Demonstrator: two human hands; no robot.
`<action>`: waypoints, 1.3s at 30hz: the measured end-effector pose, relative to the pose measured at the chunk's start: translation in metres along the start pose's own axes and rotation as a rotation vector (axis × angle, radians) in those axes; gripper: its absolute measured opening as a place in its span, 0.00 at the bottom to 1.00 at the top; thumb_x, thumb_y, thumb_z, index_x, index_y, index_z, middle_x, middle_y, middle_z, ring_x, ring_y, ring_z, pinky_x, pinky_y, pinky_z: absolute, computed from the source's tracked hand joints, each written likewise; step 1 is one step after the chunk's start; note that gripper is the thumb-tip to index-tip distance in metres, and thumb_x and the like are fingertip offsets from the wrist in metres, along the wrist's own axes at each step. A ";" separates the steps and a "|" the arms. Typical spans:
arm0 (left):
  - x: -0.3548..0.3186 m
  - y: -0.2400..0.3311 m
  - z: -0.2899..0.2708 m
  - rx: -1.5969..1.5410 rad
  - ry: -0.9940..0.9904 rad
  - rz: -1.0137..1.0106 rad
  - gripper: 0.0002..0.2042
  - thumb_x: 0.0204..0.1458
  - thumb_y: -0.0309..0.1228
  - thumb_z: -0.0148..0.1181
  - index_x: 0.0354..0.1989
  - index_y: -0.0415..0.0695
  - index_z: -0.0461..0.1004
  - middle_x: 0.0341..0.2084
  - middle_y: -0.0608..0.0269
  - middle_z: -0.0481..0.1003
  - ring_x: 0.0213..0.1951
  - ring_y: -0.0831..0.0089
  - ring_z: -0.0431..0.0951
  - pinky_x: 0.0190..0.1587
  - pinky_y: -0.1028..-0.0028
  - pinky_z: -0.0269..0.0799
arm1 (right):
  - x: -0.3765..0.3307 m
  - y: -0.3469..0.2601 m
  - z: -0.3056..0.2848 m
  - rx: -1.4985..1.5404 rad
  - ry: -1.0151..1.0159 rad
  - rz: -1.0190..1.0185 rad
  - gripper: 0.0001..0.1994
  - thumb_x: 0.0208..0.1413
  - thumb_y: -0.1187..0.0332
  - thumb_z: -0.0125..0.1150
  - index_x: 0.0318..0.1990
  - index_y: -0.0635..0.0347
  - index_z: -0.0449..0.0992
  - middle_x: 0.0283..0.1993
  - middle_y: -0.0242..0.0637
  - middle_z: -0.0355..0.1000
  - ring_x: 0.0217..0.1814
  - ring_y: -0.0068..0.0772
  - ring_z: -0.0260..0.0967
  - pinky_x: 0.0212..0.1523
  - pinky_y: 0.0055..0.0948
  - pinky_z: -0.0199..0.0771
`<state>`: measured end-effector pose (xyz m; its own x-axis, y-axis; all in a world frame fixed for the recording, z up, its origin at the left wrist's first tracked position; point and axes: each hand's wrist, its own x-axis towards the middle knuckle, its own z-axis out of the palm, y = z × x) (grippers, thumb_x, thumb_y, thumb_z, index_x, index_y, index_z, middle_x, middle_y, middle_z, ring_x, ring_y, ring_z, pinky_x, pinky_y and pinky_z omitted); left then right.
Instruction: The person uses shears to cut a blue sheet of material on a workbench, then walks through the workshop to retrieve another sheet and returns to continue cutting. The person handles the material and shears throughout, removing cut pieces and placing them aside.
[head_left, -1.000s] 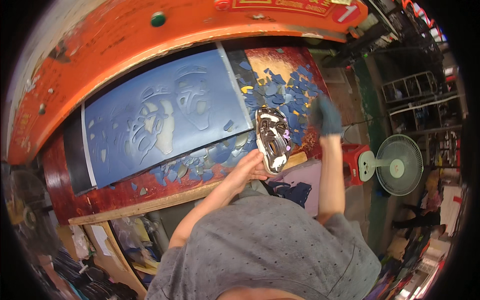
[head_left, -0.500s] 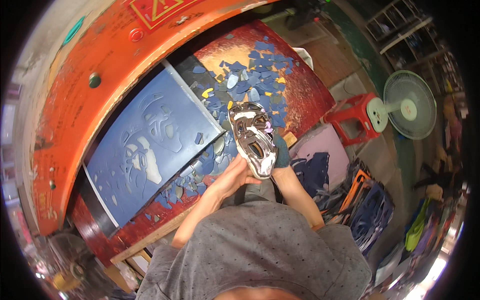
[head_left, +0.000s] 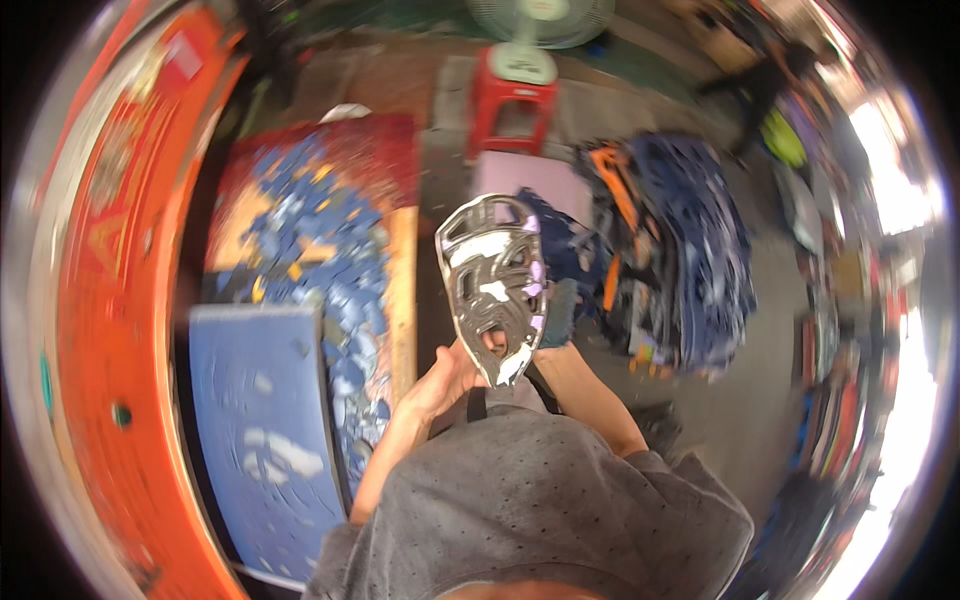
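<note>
I hold a shoe-shaped cutting die (head_left: pixel 487 262) in front of my body, dark with a pale rim, inner openings, and white and lilac patches. My bare left hand (head_left: pixel 445 380) grips its lower left edge, its fingertips partly hidden beneath it. A blue-green glove covers my right hand (head_left: pixel 560 318), closed on the die's lower right edge. To the left lies a blue sheet (head_left: pixel 245 370) with cut-out outlines. Beyond it, loose blue scraps (head_left: pixel 310 225) and a few yellow bits cover a worn red board (head_left: pixel 385 150).
An orange machine (head_left: pixel 135 300) with a green button runs along the left. Ahead stand a red stool (head_left: pixel 512 115) and a fan (head_left: pixel 545 15). A pinkish pad (head_left: pixel 540 175) lies before the stool. Dark blue cut sheets (head_left: pixel 690 250), with black and orange pieces, are heaped at right.
My view and body have turned right, so the machine and board now sit farther left. The die has come away from over the scraps, still in both hands.
</note>
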<state>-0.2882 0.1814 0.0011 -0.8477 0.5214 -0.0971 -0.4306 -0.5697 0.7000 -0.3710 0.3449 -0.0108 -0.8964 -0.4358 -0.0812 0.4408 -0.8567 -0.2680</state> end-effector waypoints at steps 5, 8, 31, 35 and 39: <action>0.035 -0.012 0.053 0.132 -0.154 -0.286 0.41 0.48 0.68 0.37 0.59 0.43 0.54 0.57 0.58 0.58 0.58 0.63 0.61 0.54 0.56 0.63 | -0.050 -0.049 -0.018 0.069 0.037 -0.231 0.22 0.58 0.57 0.49 0.55 0.61 0.65 0.52 0.42 0.69 0.50 0.35 0.69 0.49 0.36 0.73; 0.067 -0.022 0.087 0.201 -0.265 -0.437 0.36 0.53 0.63 0.36 0.59 0.42 0.55 0.57 0.56 0.59 0.56 0.62 0.64 0.53 0.54 0.64 | -0.083 -0.081 -0.038 0.046 -0.018 -0.328 0.21 0.58 0.58 0.50 0.55 0.61 0.66 0.51 0.42 0.69 0.50 0.35 0.69 0.49 0.35 0.73; 0.298 -0.254 0.376 -0.182 -0.711 -1.105 0.42 0.51 0.65 0.35 0.64 0.41 0.52 0.60 0.49 0.58 0.60 0.50 0.61 0.54 0.49 0.64 | -0.386 -0.342 -0.105 0.160 0.505 -0.832 0.22 0.53 0.54 0.53 0.51 0.59 0.70 0.48 0.39 0.72 0.46 0.35 0.72 0.46 0.36 0.76; 0.318 -0.280 0.392 -0.084 -0.817 -1.249 0.41 0.51 0.66 0.33 0.64 0.44 0.52 0.60 0.53 0.59 0.60 0.54 0.61 0.53 0.53 0.64 | -0.406 -0.337 -0.121 0.209 0.478 -1.014 0.25 0.53 0.53 0.52 0.55 0.57 0.67 0.54 0.40 0.69 0.52 0.38 0.69 0.52 0.41 0.71; 0.327 -0.311 0.413 0.023 -0.953 -1.350 0.41 0.52 0.67 0.30 0.64 0.45 0.53 0.60 0.55 0.60 0.58 0.56 0.63 0.52 0.55 0.65 | -0.433 -0.327 -0.131 0.197 0.594 -1.147 0.27 0.55 0.49 0.50 0.55 0.60 0.66 0.54 0.41 0.69 0.53 0.40 0.69 0.54 0.42 0.69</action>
<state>-0.3040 0.7915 0.0440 0.5972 0.7837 -0.1705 -0.6405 0.5940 0.4868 -0.1332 0.8504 -0.0139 -0.6257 0.7094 -0.3245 -0.6292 -0.7048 -0.3275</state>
